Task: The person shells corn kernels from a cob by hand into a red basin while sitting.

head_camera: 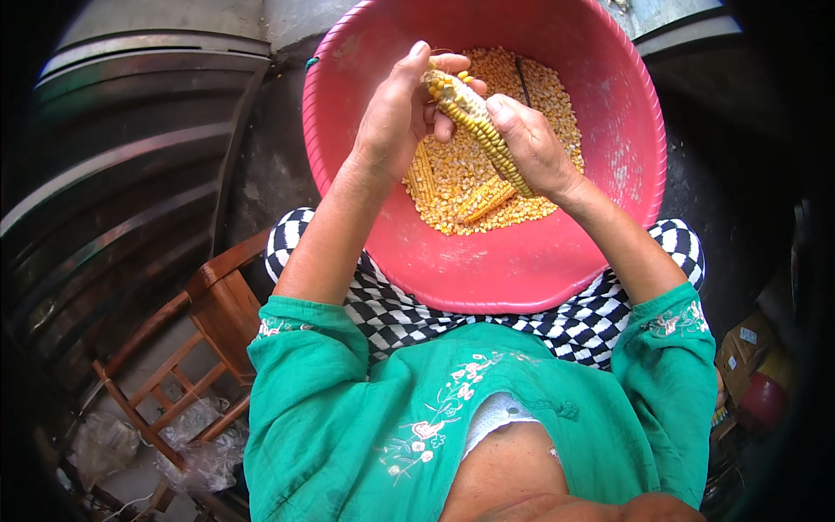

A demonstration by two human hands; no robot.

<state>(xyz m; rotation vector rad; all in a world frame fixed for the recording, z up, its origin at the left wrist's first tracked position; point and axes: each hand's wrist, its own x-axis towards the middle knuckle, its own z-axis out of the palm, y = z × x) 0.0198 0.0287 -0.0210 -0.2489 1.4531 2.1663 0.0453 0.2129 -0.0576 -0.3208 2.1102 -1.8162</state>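
A partly shelled corn cob [486, 137] slants over a red plastic tub [496, 274]. Pale bare rows run along its upper side, and yellow kernels cover the rest. My right hand [531, 143] grips the lower half, thumb pressed near the bare strip. At the upper end, my left hand [398, 111] cradles the cob with curled fingers, its thumb raised off it. A few loose kernels [464, 76] are at those fingers. Beneath lie many shelled corn kernels [496, 65], with one full cob [486, 199] at the front and another [423, 173] at the left.
A dark thin stick [522, 81] lies on the kernels. The tub sits between my knees in checked trousers [417, 326]. At left are a wooden chair [225, 313], clear plastic bags [202, 450] and a corrugated metal panel [130, 150]. A cardboard box [747, 352] stands at right.
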